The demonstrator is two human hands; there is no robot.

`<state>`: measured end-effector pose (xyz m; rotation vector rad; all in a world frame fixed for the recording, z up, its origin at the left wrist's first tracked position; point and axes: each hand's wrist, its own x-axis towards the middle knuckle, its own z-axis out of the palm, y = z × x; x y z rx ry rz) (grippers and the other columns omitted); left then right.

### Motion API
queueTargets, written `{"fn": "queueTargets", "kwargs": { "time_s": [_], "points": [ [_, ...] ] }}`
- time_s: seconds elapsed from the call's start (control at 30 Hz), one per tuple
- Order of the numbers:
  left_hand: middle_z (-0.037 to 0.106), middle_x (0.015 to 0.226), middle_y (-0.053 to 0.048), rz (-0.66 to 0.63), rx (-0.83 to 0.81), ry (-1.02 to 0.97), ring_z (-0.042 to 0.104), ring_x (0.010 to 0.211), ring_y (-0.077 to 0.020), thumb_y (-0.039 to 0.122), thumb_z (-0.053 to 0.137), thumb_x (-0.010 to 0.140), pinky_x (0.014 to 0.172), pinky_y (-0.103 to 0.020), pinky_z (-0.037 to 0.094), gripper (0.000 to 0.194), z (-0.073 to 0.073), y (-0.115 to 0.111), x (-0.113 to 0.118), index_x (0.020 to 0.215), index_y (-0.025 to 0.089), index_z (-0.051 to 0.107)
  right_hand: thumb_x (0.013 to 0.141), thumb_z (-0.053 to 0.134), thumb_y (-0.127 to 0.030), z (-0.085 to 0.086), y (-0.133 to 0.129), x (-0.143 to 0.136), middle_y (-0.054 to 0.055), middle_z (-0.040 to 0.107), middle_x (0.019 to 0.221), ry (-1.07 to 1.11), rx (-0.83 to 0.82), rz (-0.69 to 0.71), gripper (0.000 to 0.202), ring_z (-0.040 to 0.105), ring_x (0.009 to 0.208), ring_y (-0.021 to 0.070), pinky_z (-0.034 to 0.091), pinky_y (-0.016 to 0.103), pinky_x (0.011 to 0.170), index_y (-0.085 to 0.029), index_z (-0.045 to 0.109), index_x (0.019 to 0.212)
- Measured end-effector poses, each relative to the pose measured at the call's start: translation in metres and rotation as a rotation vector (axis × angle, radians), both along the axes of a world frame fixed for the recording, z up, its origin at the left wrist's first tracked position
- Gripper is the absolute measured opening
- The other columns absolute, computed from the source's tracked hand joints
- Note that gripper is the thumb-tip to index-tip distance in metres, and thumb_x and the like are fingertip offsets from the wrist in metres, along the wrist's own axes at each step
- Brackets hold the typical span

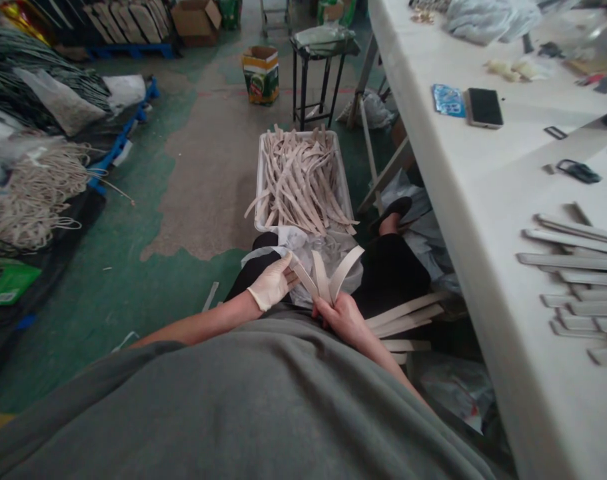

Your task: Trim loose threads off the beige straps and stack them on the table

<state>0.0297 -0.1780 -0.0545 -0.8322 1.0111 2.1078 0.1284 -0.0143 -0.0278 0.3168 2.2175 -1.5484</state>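
Observation:
Over my lap, my right hand (342, 316) is closed round the lower ends of a few pale flat strips (322, 275), which fan out upward. My left hand (274, 281), in a whitish glove, is beside the leftmost strip, with its thumb near that strip's upper end and its other fingers stretched out below. Clear plastic (350, 241) lies over my lap beneath the strips. Just beyond my knees, a white bin (346, 180) holds a heap of pale curling strips (303, 177). More flat strips (408, 312) lie at my right side, next to my forearm.
A long white table (433, 143) runs along the right, bearing a phone (484, 108), a blue packet (448, 100) and several strips (578, 260). A black stool (324, 57) and a carton (261, 75) stand ahead. Cord bundles (30, 190) lie on the left.

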Motion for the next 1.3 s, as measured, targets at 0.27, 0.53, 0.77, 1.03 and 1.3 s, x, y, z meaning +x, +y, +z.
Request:
{"fn": "queueTargets", "kwargs": {
  "time_s": [0.27, 0.53, 0.77, 1.03, 1.3],
  "points": [
    [0.071, 0.086, -0.006, -0.152, 0.051, 0.030, 0.070, 0.078, -0.0177, 0.026, 0.082, 0.077, 0.073, -0.028, 0.056, 0.021, -0.006, 0.004, 0.016, 0.084, 0.016, 0.064, 0.091, 0.050, -0.038, -0.007, -0.003, -0.020, 0.000, 0.058, 0.042, -0.038, 0.018, 0.036, 0.040, 0.058, 0.044, 0.0165, 0.044, 0.025, 0.053, -0.018, 0.069, 0.063],
    [0.066, 0.078, -0.002, 0.111, 0.012, -0.063, 0.065, 0.069, -0.0123, 0.025, 0.077, 0.083, 0.071, -0.025, 0.055, 0.015, -0.004, -0.014, 0.002, 0.082, 0.016, 0.064, 0.082, 0.059, -0.042, 0.018, 0.028, -0.007, 0.003, 0.071, 0.061, -0.008, 0.034, -0.024, 0.025, 0.061, 0.043, 0.0198, 0.046, 0.029, 0.045, -0.019, 0.068, 0.078],
    [0.071, 0.086, -0.007, -0.045, 0.106, -0.115, 0.068, 0.078, -0.0173, 0.026, 0.075, 0.085, 0.078, -0.029, 0.054, 0.013, 0.005, 0.002, 0.020, 0.084, 0.015, 0.068, 0.082, 0.062, -0.046, 0.007, 0.008, -0.030, 0.006, 0.073, 0.069, 0.106, 0.053, -0.046, 0.028, 0.065, 0.048, 0.0205, 0.050, 0.030, 0.048, -0.019, 0.063, 0.087],
    [0.071, 0.088, -0.007, -0.030, 0.170, -0.102, 0.067, 0.078, -0.0160, 0.029, 0.079, 0.080, 0.077, -0.027, 0.051, 0.018, 0.006, -0.009, 0.021, 0.084, 0.015, 0.069, 0.078, 0.065, -0.045, 0.035, 0.015, -0.030, 0.003, 0.070, 0.063, 0.101, 0.107, -0.046, 0.025, 0.062, 0.044, 0.0193, 0.050, 0.029, 0.043, -0.021, 0.060, 0.084],
    [0.071, 0.086, -0.005, 0.040, 0.126, -0.015, 0.065, 0.078, -0.0142, 0.031, 0.082, 0.078, 0.076, -0.025, 0.047, 0.022, 0.010, -0.011, 0.016, 0.081, 0.016, 0.066, 0.077, 0.067, -0.051, 0.038, 0.017, -0.030, 0.004, 0.070, 0.064, 0.107, 0.160, -0.052, 0.035, 0.066, 0.047, 0.0221, 0.050, 0.030, 0.043, -0.018, 0.064, 0.088]
  ]
}}
